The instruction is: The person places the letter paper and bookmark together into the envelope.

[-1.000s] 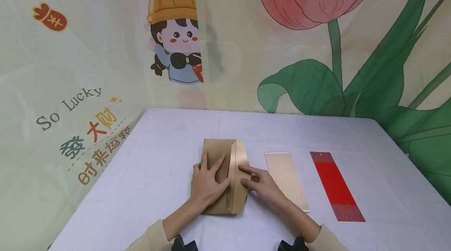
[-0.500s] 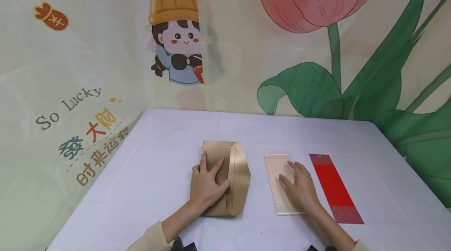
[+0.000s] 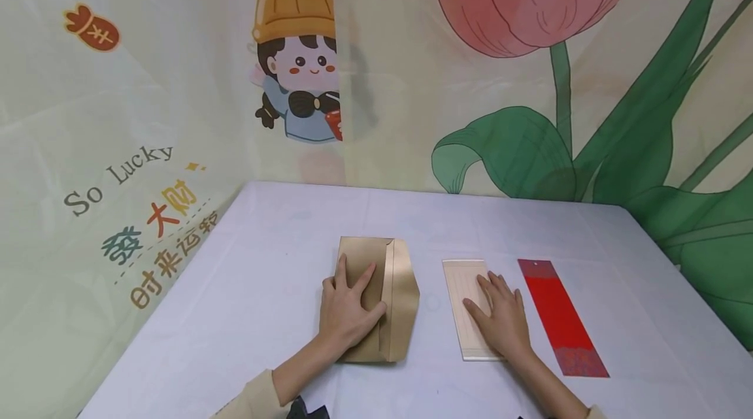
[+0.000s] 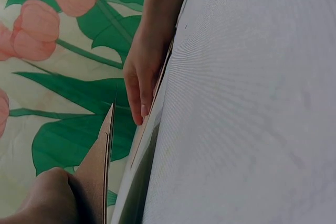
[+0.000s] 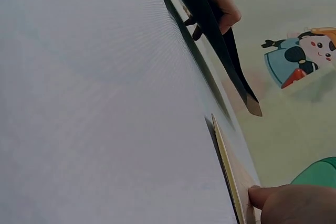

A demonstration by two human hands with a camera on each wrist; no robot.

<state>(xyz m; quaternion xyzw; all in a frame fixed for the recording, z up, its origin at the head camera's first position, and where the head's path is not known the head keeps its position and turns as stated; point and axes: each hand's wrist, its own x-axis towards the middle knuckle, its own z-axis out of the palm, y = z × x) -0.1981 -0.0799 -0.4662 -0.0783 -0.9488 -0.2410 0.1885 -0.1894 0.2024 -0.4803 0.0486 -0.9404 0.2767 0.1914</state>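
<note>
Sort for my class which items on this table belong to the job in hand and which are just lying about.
Likely part of the job:
- gold-brown paper envelope, under the left grip
- cream lined paper, under the right grip

Apparently just lying about:
- red strip with a hole near one end, touched by neither

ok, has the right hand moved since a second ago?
Yes. In the head view, the right hand has moved rightward, from the flap of the brown paper envelope to the cream rectangular lined pad, nearer the long red strip.
</note>
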